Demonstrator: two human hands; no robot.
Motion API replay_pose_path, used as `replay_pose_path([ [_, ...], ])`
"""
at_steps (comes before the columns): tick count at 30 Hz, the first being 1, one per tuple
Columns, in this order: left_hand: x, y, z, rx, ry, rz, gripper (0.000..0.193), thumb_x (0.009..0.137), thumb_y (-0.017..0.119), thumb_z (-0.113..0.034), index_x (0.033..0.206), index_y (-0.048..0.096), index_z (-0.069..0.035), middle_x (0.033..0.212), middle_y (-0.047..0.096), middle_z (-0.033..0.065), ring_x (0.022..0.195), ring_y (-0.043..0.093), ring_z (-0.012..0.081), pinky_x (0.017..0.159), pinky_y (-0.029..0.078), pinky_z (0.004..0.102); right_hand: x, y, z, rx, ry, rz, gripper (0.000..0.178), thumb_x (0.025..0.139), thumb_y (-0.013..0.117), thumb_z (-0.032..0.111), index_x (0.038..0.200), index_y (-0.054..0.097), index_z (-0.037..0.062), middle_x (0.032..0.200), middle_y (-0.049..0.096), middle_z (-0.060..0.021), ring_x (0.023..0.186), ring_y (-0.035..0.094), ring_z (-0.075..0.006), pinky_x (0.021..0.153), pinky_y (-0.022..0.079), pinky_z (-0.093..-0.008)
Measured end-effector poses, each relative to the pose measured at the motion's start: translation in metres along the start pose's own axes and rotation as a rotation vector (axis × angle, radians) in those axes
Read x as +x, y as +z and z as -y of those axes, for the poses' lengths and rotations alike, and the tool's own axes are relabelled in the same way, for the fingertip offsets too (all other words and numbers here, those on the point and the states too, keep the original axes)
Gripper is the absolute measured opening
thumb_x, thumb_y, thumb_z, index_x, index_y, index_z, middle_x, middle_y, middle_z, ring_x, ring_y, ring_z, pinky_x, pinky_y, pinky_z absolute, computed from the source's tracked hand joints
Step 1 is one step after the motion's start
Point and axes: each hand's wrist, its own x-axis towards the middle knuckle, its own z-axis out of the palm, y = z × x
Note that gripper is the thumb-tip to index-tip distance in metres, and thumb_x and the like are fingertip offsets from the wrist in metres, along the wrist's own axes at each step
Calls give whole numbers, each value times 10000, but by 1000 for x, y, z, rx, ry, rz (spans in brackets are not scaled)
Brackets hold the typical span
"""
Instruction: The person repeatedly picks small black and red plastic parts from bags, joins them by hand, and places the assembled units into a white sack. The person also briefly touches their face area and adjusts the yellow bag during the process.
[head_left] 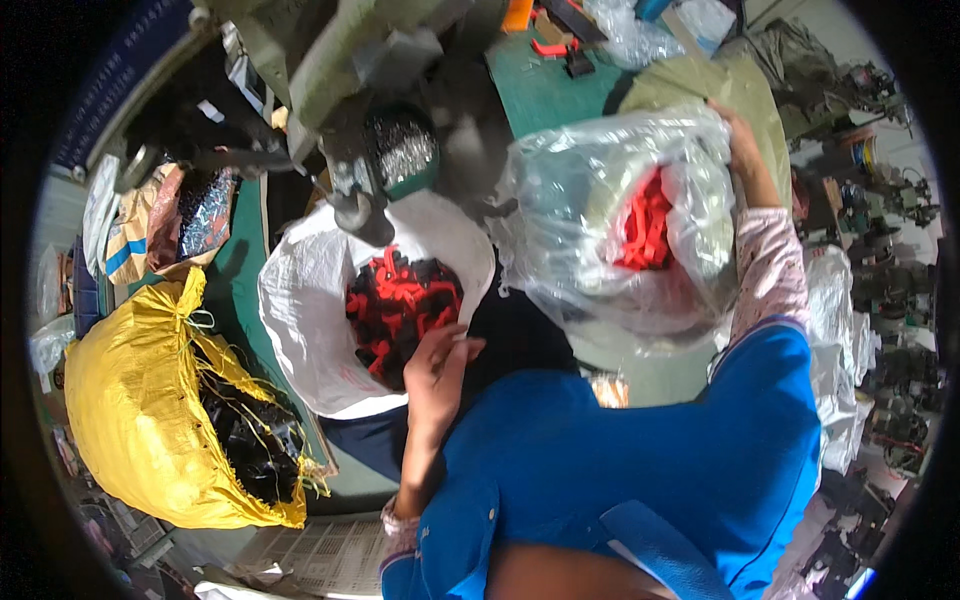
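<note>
My left hand (437, 372) is at the near right rim of a white woven sack (305, 300), fingers curled together; whatever they hold, if anything, is hidden. Inside the sack lies a heap of small red and black parts (405, 300). My right hand (740, 145) grips the far right edge of a large clear plastic bag (560, 200), with the fingertips partly behind the film. Red parts (648, 222) of a similar kind show within that bag, which sits to the right of the sack.
At left, a yellow woven sack (140, 400) lies open with black pieces (255, 445) inside. A machine head (355, 190) overhangs the white sack, beside a container of shiny metal bits (402, 150). Beyond the clear bag is a green tabletop (530, 95) with loose parts (575, 60).
</note>
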Motion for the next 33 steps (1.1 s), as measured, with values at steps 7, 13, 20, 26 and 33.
replay_pose_path([
  [7, 37, 39, 23, -182, -20, 295, 473, 885, 539, -69, 1295, 322, 23, 1129, 556, 218, 970, 597, 224, 805, 526, 331, -108, 46, 86, -842, -446, 102, 293, 817, 560, 213, 1030, 612, 19, 878, 678, -150, 732, 649, -315, 634, 489, -388],
  [13, 51, 68, 58, -170, -19, 257, 650, 834, 596, -34, 1350, 202, -16, 1233, 421, 258, 1030, 556, 255, 798, 542, 355, -285, 92, 35, -991, -980, 491, 364, 811, 639, 264, 1068, 591, 11, 999, 607, -178, 870, 597, -314, 751, 482, -372],
  [20, 31, 46, 56, -143, -178, 282, 499, 882, 508, -57, 1320, 274, -6, 1183, 513, 208, 988, 587, 259, 786, 537, 351, -309, 141, -54, -1215, -742, 610, 526, 781, 644, 322, 1108, 526, -72, 1001, 570, -206, 975, 550, -351, 808, 470, -405],
  [26, 20, 40, 55, -197, -145, 220, 367, 893, 463, -42, 1241, 370, 28, 1102, 574, 201, 942, 608, 236, 767, 522, 319, -280, 120, -51, -995, -651, 498, 243, 854, 547, 206, 1054, 621, 90, 926, 623, -136, 814, 618, -322, 736, 500, -400],
  [33, 22, 49, 61, -168, -157, 262, 345, 901, 466, -53, 1232, 397, 15, 1064, 599, 185, 906, 617, 217, 773, 523, 316, -193, 28, -16, 19, -69, -78, 166, 908, 469, 75, 1024, 534, -24, 816, 633, -118, 580, 565, -155, 464, 445, -256],
])
